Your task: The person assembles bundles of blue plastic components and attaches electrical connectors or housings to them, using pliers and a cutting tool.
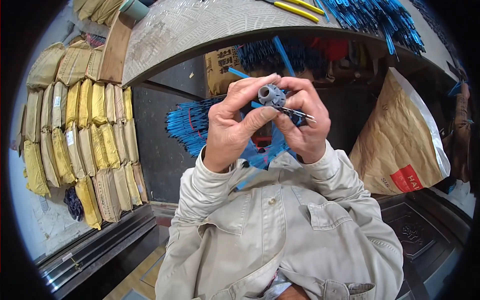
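A grey round plastic piece with a hollow centre and notched sides (271,95) is held up in front of my chest. My left hand (231,122) grips it from the left, thumb pressed just below it. On its other side, my right hand (309,117) has fingers curled round the same piece and the thin dark strips with pale tips (298,114) that stick out under it. Long blue strips (284,56) spread out from between the hands, up toward the table and down over my lap. How the strips join the grey piece is hidden by my fingers.
Ahead stands a patterned grey table (185,27) bearing yellow-handled pliers (297,9) and a heap of blue strips (375,17). More blue strip bundles (187,125) lie below, left of my hands. A large brown paper sack (400,135) stands right; stacked yellow and tan packages (82,130) line the left.
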{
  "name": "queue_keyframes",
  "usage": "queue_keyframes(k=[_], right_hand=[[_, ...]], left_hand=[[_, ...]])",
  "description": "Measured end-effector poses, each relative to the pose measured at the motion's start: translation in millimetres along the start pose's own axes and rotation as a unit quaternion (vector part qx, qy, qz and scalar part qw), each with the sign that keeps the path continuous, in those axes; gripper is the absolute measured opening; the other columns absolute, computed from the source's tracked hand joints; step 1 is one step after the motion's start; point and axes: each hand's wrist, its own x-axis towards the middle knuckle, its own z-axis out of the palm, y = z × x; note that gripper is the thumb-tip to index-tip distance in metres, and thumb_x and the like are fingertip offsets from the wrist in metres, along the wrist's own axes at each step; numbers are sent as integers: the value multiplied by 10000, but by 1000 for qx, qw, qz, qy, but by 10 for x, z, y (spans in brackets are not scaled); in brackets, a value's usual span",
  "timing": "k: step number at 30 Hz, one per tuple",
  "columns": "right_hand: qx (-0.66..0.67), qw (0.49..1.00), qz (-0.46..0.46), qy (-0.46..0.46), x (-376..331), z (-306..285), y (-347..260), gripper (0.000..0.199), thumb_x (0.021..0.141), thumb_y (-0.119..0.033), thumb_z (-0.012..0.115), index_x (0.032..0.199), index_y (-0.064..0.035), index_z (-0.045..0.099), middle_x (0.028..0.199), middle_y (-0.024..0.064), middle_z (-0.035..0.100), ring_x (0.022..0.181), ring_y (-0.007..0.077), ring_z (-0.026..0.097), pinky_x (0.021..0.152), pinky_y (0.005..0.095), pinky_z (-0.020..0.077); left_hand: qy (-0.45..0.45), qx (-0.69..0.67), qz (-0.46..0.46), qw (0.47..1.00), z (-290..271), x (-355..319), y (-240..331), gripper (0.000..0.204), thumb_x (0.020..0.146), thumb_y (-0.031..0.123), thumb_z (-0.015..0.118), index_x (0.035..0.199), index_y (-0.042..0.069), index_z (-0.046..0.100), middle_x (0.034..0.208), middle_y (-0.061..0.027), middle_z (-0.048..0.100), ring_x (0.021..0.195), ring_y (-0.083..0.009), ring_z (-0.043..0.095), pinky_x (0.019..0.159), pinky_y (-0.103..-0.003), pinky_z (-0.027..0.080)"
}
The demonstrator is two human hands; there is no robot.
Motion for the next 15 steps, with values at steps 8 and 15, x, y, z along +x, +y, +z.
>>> queue_keyframes(k=[8, 15], right_hand=[[0, 998, 56, 15, -55, 192, 70, 184, 726, -69, 708, 810, -7, 557, 921, 129, 565, 792, 199, 557, 722, 283, 441], [-7, 999, 47, 14, -188, 227, 213, 155, 720, -59, 703, 804, -15, 580, 767, 75, 544, 676, 176, 517, 596, 262, 409]], left_hand=[[85, -43, 43, 995, -117, -116, -312, 344, 742, 97, 708, 1053, -20, 619, 1074, -125, 601, 1023, -198, 536, 934, -315, 358], [116, 8, 67, 991, -140, -104, -376, 330, 754, 106, 701, 1040, -34, 617, 1038, -133, 621, 975, -199, 565, 979, -342, 306]])
